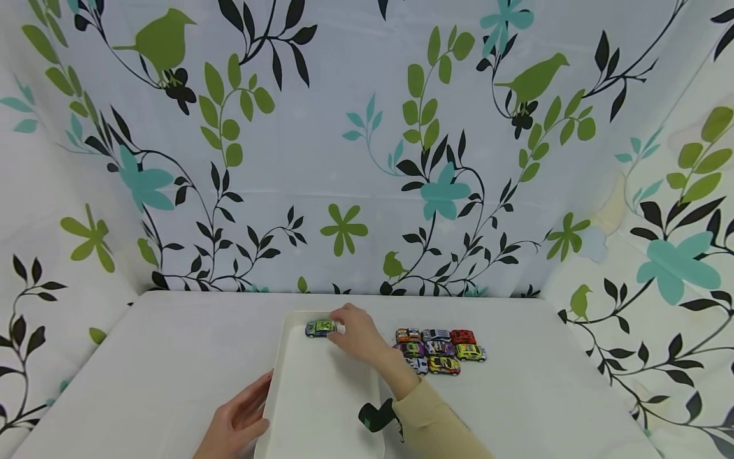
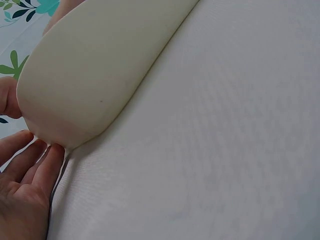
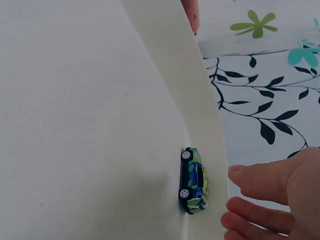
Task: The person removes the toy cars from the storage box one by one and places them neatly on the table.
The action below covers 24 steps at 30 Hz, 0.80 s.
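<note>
A small green-and-blue toy car (image 1: 320, 328) stands at the far end of a white tray (image 1: 327, 408). In the right wrist view the toy car (image 3: 194, 182) sits on its wheels beside the tray wall. My right hand (image 1: 361, 338) is over the car's right end, thumb and forefinger apart; the right wrist view shows a gap between these fingers and the car. My left hand (image 1: 237, 414) lies at the tray's left side. In the left wrist view, the fingertips of my left hand (image 2: 30, 185) touch the tray's outer wall, with the thumb near its rim.
Several colourful toy cars (image 1: 439, 349) stand in close rows on the white table (image 1: 516, 395), right of the tray. A black device (image 1: 377, 417) is at the right wrist, over the tray's edge. Patterned cloth (image 1: 344, 159) surrounds the table behind and at both sides.
</note>
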Each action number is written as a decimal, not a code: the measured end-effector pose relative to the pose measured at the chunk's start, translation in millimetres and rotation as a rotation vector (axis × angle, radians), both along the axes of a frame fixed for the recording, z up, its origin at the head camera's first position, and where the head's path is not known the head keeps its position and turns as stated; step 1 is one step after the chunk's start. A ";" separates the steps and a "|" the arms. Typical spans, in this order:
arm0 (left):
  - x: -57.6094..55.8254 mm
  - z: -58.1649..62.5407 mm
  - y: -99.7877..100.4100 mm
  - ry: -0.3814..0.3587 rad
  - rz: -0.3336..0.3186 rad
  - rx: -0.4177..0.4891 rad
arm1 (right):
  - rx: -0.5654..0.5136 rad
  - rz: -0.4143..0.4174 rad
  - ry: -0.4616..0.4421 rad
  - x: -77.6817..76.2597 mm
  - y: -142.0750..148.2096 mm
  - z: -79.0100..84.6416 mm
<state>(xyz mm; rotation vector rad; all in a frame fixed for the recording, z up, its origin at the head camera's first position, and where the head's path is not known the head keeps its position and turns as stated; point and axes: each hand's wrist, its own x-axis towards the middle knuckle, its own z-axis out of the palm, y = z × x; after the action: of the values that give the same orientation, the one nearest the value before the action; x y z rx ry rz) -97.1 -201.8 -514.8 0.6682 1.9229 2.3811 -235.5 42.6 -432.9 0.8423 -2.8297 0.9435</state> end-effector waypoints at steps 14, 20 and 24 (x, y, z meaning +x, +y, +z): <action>0.7 -0.1 1.9 -0.048 0.028 -0.026 | 0.147 -0.028 0.022 -9.0 -19.6 -7.0; 0.7 0.9 2.0 -0.039 0.030 -0.014 | 0.192 -0.002 0.035 -12.2 -20.7 -10.1; 1.5 1.3 1.0 -0.028 0.038 -0.025 | 0.191 0.013 0.036 -12.1 -20.9 -10.6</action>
<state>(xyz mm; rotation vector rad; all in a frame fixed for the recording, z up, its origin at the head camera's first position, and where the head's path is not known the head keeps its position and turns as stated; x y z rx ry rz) -95.6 -200.7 -513.4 0.5994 1.9679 2.3710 -247.6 21.7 -443.5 0.8862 -2.9205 0.6587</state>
